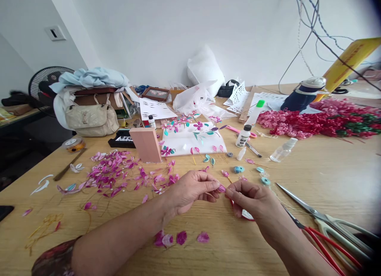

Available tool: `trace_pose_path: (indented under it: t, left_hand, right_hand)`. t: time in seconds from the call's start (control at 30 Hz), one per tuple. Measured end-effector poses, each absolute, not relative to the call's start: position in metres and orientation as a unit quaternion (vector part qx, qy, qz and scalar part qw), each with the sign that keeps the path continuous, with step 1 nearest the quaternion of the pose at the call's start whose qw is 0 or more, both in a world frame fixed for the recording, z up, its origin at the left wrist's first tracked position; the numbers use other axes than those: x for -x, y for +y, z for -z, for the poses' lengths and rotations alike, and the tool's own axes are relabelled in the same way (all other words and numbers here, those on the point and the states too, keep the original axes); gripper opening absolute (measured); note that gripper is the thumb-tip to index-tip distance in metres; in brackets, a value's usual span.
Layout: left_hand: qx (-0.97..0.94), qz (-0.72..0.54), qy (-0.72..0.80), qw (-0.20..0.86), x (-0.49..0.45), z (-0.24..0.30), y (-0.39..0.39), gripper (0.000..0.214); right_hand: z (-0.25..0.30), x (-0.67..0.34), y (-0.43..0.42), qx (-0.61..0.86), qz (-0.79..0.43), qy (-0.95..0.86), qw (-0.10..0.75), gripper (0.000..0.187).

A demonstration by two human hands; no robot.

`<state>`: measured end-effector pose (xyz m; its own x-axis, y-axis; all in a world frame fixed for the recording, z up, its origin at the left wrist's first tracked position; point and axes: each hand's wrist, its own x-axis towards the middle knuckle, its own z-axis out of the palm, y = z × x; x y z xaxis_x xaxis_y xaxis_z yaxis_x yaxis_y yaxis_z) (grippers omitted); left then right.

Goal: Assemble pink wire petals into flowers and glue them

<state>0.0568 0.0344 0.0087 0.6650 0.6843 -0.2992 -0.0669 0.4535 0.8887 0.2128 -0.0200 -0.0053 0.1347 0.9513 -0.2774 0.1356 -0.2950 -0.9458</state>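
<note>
Between my two hands is a small magenta petal (221, 188). My left hand (198, 190) pinches its left side between thumb and fingers. The fingertips of my right hand (251, 200) are closed at the petal's right end; whether they grip a wire there is too small to tell. Under my right hand, partly hidden, lies a red-edged object with a white face (247, 215). Several loose magenta petals (181, 238) lie on the table in front of my left forearm. A pink petal on a wire stem (225, 173) rests just beyond my hands.
Large scissors (312, 211) and red-handled scissors (309, 230) lie at right. Beyond my hands stand a black-capped bottle (243, 136), a clear spray bottle (282, 150) and a wooden block (146, 145). A heap of magenta petals (110, 173) spreads at left. Thread spools (238, 169) lie near the middle.
</note>
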Motion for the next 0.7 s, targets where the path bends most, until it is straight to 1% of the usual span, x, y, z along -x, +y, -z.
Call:
trace_pose_path:
  t: [0.37, 0.7]
  left_hand:
    - [-0.455, -0.252, 0.333, 0.786, -0.058, -0.002, 0.036, 0.021]
    - [-0.446, -0.244, 0.331, 0.795, -0.057, -0.009, 0.035, 0.02]
  right_hand:
    - [0.0, -0.215, -0.022, 0.617, -0.531, -0.43, 0.391, 0.023]
    - [-0.004, -0.215, -0.021, 0.596, -0.552, -0.42, 0.405, 0.028]
